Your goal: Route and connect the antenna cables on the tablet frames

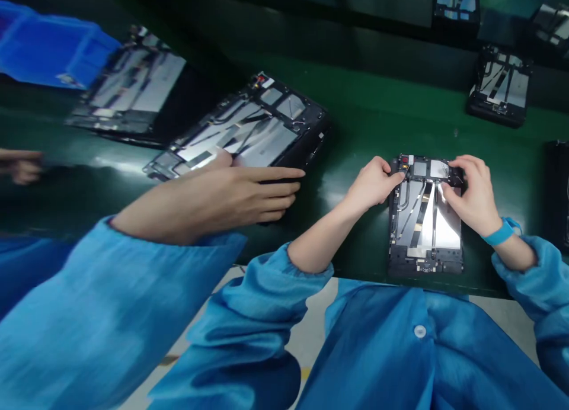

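Note:
An opened tablet (404,232) lies flat in front of me on the green table, its silver inside, dark ribbon cables and black frame facing up. My left hand (372,183) grips its upper left corner, thumb on the frame beside a small red and yellow part. At the upper right, my right hand (476,195) holds the edge, with fingers at the top corner and thumb over the silver area. A blue band (498,232) circles my right wrist. What my curled fingers touch beneath the edges is hidden.
At left, a co-worker's hand (240,191) rests on a stack of opened tablets (284,134). Behind are another stack (142,90) and a blue bin (53,45). More tablets (500,84) stand at the back right. A dark stack (558,191) sits at the right edge.

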`<state>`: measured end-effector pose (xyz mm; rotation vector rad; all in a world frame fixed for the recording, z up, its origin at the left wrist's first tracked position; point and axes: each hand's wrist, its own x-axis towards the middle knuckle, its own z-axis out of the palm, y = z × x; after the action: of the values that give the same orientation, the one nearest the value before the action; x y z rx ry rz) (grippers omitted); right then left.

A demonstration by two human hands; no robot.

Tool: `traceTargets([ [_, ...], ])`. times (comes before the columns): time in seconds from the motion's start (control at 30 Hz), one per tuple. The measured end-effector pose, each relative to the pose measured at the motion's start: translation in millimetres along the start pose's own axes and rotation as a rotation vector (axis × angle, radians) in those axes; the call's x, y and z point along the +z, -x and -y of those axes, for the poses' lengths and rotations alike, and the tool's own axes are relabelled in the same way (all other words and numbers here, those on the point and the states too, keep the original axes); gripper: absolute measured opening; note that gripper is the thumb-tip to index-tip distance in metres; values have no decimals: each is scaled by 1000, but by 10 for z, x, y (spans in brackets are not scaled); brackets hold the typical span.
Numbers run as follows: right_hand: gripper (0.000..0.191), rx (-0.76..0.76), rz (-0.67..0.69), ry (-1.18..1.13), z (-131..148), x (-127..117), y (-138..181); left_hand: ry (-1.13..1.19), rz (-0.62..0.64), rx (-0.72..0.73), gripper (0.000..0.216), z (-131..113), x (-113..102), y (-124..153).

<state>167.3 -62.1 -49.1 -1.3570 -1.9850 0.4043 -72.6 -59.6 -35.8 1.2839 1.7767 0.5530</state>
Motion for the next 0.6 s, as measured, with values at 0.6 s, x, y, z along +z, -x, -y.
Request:
traceTargets([
  [0.6, 27, 371, 196, -226, -101, -113, -124, 648, 13, 232, 87, 468, 275, 228],
])
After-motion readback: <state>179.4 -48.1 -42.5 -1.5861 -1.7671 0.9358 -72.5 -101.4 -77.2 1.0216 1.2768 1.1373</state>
